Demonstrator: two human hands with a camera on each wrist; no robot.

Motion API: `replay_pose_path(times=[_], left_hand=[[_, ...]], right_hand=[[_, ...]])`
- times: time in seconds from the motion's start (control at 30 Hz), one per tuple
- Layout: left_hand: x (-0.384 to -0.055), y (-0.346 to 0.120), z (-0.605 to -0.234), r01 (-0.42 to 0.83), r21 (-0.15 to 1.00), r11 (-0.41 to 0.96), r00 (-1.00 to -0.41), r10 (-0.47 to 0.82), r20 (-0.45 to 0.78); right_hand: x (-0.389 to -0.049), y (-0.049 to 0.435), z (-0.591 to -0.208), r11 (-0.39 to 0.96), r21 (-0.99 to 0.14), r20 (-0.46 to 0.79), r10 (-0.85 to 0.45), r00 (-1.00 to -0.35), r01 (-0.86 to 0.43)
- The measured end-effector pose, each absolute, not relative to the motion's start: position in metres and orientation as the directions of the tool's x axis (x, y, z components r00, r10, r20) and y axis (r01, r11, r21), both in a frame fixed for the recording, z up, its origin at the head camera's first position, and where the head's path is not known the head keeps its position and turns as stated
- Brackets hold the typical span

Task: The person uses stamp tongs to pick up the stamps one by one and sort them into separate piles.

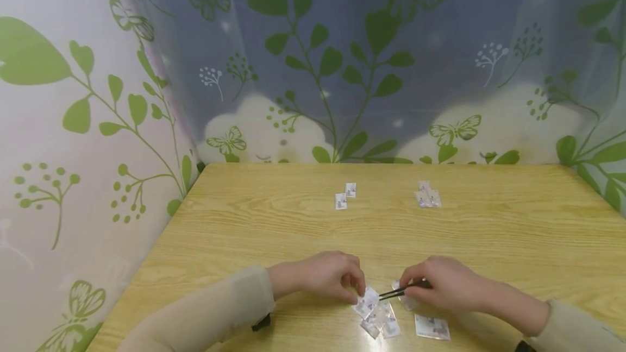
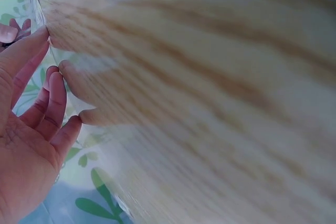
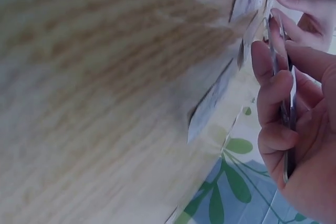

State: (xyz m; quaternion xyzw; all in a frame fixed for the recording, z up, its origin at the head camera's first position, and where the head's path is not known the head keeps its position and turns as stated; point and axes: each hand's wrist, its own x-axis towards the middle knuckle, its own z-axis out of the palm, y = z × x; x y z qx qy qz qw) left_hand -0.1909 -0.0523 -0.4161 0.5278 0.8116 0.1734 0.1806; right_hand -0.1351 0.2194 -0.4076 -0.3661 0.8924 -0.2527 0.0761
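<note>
My left hand (image 1: pixel 358 292) pinches a small clear packet (image 1: pixel 367 302) with a printed label, tilted up off the wooden table (image 1: pixel 274 232). Just right of it, my right hand (image 1: pixel 409 287) grips black tweezers (image 1: pixel 397 291), whose tips point at that packet. Several more packets (image 1: pixel 382 324) lie in a loose pile under the hands, and one packet (image 1: pixel 432 327) lies apart to the right. In the right wrist view the fingers (image 3: pixel 273 82) wrap round the tweezers (image 3: pixel 280 72), with a packet's edge (image 3: pixel 210 103) close by. The left wrist view shows curled fingers (image 2: pixel 55 95) against the tabletop.
Two packets (image 1: pixel 344 195) lie at the far middle of the table and a small cluster (image 1: pixel 427 195) at the far right. A leaf-patterned curtain (image 1: pixel 342 58) hangs behind the table and along its left side. Both forearms in beige sleeves rest at the near edge.
</note>
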Motion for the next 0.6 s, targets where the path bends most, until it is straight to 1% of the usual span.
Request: replay_pose_path(times=[0.23, 0.43, 0.6], left_hand=[[-0.1914, -0.0525, -0.4166, 0.803, 0.462, 0.377, -0.374, 0.922, -0.103], [-0.1923, -0.052, -0.4178, 0.807, 0.463, 0.368, -0.366, 0.926, -0.097], [-0.1921, -0.0519, -0.4188, 0.805, 0.463, 0.372, -0.37, 0.924, -0.099]], right_hand=[[-0.1385, 0.2183, -0.4075, 0.6, -0.531, 0.036, -0.689, -0.724, -0.598], [-0.1377, 0.2136, -0.4084, 0.584, -0.569, 0.033, -0.687, -0.725, -0.579], [-0.1374, 0.2125, -0.4077, 0.575, -0.606, 0.006, -0.687, -0.726, -0.55]])
